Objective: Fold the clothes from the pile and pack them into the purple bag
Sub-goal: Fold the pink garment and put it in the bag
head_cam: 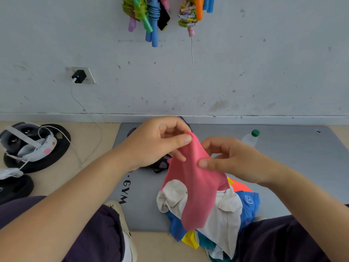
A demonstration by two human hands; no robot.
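Here the left hand [156,140] and right hand [232,159] each pinch the pink garment [194,186], grip closed.

Clothes pile [217,214] on mat [292,157] (bottle [250,138] behind)

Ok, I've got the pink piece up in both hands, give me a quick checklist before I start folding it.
1. Both hands gripping: ok. The left hand and right hand each pinch the top edge of the pink garment.
2. Garment clear of the pile: not ok. Its lower end hangs onto the pile of clothes.
3. Garment spread flat: not ok. It hangs bunched and narrow.
4. Folding space: ok. Bare grey mat lies to the right of the pile.
5. Bottle out of the way: ok, it stands at the mat's far side.
6. Purple bag open: cannot tell, the hands hide most of it.
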